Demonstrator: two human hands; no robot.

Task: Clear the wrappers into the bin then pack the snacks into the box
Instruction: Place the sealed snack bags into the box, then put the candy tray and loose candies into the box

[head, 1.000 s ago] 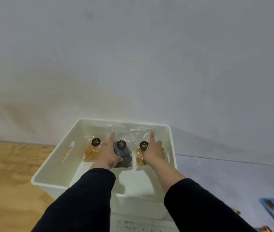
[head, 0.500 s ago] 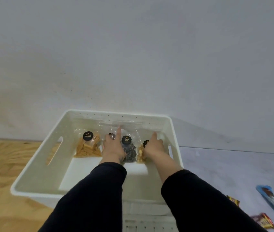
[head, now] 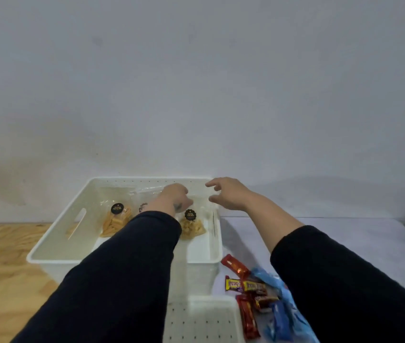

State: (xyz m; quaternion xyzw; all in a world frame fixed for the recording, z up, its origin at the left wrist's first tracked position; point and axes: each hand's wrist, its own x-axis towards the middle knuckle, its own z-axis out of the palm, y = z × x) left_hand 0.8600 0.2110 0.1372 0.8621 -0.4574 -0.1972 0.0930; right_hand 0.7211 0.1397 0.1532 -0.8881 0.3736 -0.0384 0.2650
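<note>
The white box [head: 48,253] is sitting against the wall, holding clear snack bags [head: 116,222] along its far side. The left hand [head: 174,198] is reaching among them, its grip hidden, so I cannot tell. The right hand [head: 228,194] is hovering empty, fingers loosely curled. Wrapped bars [head: 246,288] are waiting outside (pack them flat, bags undisturbed).

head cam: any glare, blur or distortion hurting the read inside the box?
Head view: wide-angle bends the white box rim; clear snack bags glint faintly near the far wall; the left hand looks soft and its sleeve hides the middle bag; the right hand is sharper.
</note>
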